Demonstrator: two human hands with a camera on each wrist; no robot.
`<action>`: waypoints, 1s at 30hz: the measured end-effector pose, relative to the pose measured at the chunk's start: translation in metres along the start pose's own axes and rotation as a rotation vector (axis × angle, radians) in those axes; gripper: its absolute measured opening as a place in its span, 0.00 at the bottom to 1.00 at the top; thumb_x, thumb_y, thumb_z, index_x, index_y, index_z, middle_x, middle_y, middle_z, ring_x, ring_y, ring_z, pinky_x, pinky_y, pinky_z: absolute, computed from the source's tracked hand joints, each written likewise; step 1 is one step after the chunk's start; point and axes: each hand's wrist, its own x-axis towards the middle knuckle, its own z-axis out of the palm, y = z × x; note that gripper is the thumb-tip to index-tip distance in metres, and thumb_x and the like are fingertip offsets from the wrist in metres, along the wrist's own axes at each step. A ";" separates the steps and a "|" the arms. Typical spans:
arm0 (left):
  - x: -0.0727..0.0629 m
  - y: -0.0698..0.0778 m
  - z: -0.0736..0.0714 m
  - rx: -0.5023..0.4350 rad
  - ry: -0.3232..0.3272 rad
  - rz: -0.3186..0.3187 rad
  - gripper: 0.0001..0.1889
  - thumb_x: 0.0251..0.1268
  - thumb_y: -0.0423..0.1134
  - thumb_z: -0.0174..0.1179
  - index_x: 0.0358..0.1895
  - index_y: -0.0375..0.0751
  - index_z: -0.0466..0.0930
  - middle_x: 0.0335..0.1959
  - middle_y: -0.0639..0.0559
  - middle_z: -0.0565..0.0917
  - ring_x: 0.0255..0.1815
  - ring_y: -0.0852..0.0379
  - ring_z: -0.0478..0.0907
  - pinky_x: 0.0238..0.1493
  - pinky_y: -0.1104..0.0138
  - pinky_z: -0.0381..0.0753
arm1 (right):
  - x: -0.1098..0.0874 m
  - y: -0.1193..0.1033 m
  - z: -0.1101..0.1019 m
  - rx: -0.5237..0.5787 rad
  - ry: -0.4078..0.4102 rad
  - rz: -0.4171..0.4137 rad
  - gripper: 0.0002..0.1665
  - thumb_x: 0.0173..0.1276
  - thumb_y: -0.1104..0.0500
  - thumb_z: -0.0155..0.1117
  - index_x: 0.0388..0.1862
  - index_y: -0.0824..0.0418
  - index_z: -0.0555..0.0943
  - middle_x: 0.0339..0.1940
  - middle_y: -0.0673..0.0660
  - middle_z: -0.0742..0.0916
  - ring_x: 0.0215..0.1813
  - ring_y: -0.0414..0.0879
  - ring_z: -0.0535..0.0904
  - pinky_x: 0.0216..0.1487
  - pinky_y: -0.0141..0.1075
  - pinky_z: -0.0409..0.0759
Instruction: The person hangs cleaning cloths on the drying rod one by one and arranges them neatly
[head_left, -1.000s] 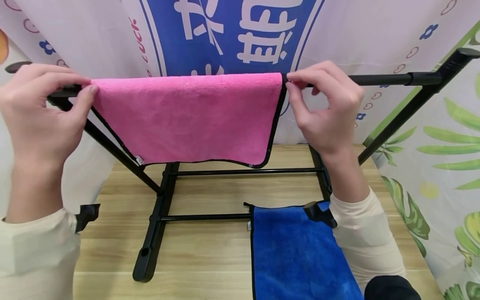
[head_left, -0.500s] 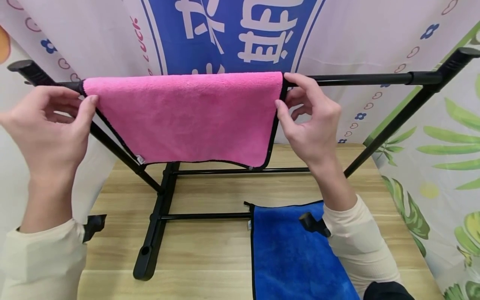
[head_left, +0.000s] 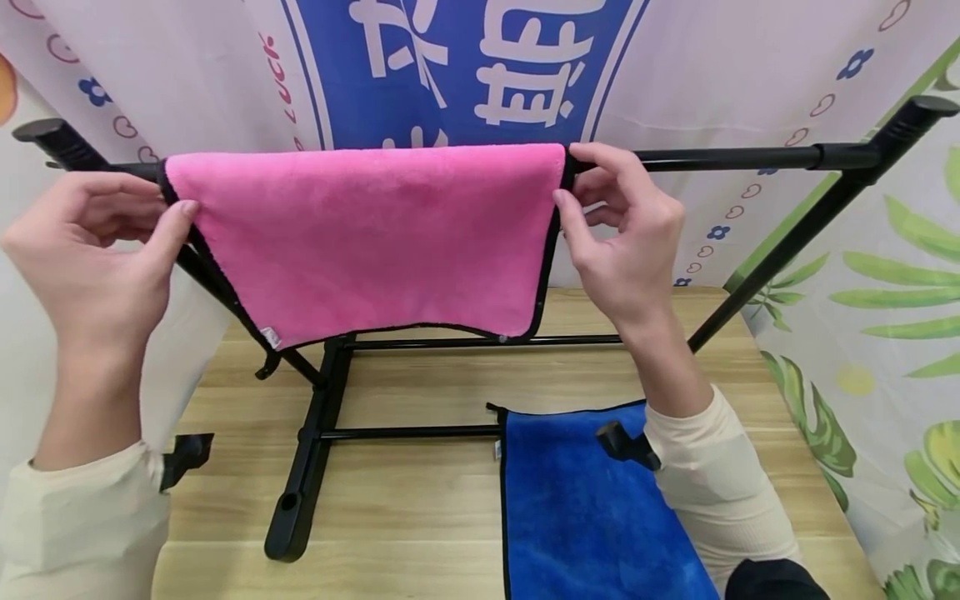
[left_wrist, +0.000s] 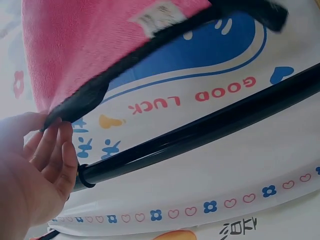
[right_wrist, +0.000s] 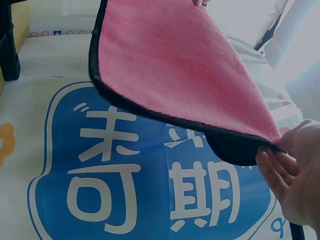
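A pink towel (head_left: 367, 242) with black edging hangs folded over the top bar (head_left: 735, 158) of a black rack. My left hand (head_left: 97, 250) pinches its left edge near the fold, thumb in front and fingers behind. On the opposite side my right hand (head_left: 630, 225) pinches the right edge just under the bar. In the left wrist view the fingertips hold the black edging, and a white tag (left_wrist: 157, 19) shows further along the pink towel (left_wrist: 75, 40). The right wrist view shows thumb and fingers gripping the edging of the towel (right_wrist: 175, 65).
A blue towel (head_left: 592, 500) with black edging lies on the wooden surface (head_left: 405, 517), over part of the rack's lower bar (head_left: 412, 432). The rack's left foot (head_left: 292, 525) points toward me. A printed white curtain (head_left: 712, 75) hangs behind, and a leaf-patterned cloth (head_left: 885, 325) at the right.
My left hand has come down and the right hand has moved left onto the towel's edge. The towel's lower left corner has shifted down and left, and a black loop now shows there.
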 end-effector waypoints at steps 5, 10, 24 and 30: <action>0.004 0.003 0.002 -0.016 0.031 0.021 0.06 0.59 0.31 0.74 0.38 0.41 0.89 0.29 0.63 0.85 0.30 0.68 0.81 0.40 0.79 0.79 | 0.003 -0.005 0.001 0.003 0.067 0.017 0.13 0.67 0.70 0.71 0.49 0.74 0.84 0.33 0.64 0.89 0.36 0.40 0.85 0.39 0.26 0.86; 0.010 0.007 0.004 -0.019 0.048 0.002 0.04 0.63 0.32 0.72 0.38 0.45 0.89 0.31 0.61 0.85 0.31 0.66 0.81 0.41 0.79 0.79 | 0.008 -0.008 0.003 -0.030 0.118 -0.028 0.11 0.66 0.69 0.72 0.44 0.75 0.85 0.33 0.64 0.89 0.35 0.48 0.87 0.40 0.26 0.85; 0.020 0.011 0.010 -0.031 0.064 -0.038 0.05 0.60 0.31 0.74 0.34 0.46 0.90 0.27 0.64 0.85 0.25 0.70 0.79 0.32 0.83 0.75 | 0.014 -0.013 0.006 -0.178 0.090 -0.064 0.06 0.68 0.66 0.72 0.37 0.71 0.89 0.32 0.63 0.88 0.34 0.48 0.87 0.38 0.22 0.81; 0.015 0.007 0.007 0.054 0.047 -0.002 0.02 0.63 0.33 0.73 0.36 0.45 0.92 0.28 0.70 0.84 0.25 0.74 0.78 0.34 0.83 0.75 | 0.006 -0.007 0.003 -0.288 0.003 -0.121 0.10 0.71 0.63 0.68 0.45 0.70 0.88 0.31 0.62 0.89 0.32 0.50 0.85 0.32 0.31 0.81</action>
